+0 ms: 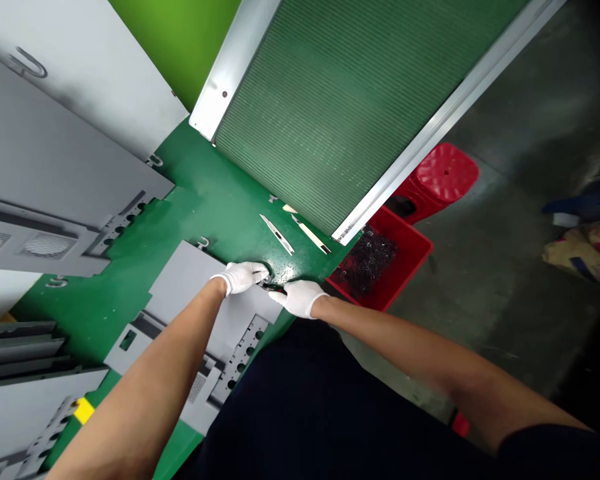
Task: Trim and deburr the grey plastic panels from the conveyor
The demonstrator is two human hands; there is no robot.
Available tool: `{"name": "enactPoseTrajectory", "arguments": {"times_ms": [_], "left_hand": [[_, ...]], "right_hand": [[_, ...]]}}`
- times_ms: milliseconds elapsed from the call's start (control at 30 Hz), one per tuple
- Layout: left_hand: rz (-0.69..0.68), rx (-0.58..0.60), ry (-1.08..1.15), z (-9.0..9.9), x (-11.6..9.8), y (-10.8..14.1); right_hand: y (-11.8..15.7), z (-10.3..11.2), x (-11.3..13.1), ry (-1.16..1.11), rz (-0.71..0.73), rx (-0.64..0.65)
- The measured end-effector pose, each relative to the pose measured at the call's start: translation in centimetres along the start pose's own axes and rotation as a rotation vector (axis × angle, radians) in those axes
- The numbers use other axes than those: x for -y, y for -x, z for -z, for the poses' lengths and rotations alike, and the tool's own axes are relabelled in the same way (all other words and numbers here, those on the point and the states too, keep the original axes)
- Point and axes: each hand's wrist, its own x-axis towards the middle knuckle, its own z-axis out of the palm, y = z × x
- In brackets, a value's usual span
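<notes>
A grey panel [180,280] with cutouts and a row of round holes lies on the green table, below my forearms. Both hands wear white gloves and meet near the panel's upper right corner. My left hand [244,277] is closed, its fingers pinched at a small metallic part [266,280] at the panel's edge. My right hand [300,297] is closed around something with a bit of red showing, mostly hidden by the glove. Just beyond the hands lie metal tweezers [277,235] and a pale-handled knife [310,233].
A green ribbed conveyor [345,113] with a metal frame stands ahead. Right of the table are a red bin [405,267] of small dark pieces and a red stool [447,172]. More grey panels [55,147] stand at left.
</notes>
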Motion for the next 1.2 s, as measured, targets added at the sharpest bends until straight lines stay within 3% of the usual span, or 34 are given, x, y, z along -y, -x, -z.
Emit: {"name": "enactPoseTrajectory", "arguments": {"times_ms": [467,800,1033,1200], "left_hand": [[0.035,-0.056,0.051,-0.5,0.2,-0.1],[0.015,-0.042,0.105,-0.4,0.9,-1.0],[0.0,-0.027,0.16,-0.5,1.3,-1.0],[-0.008,-0.031,0.177,-0.5,1.6,-1.4]], "right_hand": [[-0.1,0.3,1.3,0.094,0.021,-0.038],[-0.9,0.9,0.8,0.16,0.099,-0.046],[-0.7,0.4,0.8,0.061,0.005,-0.02],[-0.6,0.2,0.5,0.037,0.016,-0.012]]}}
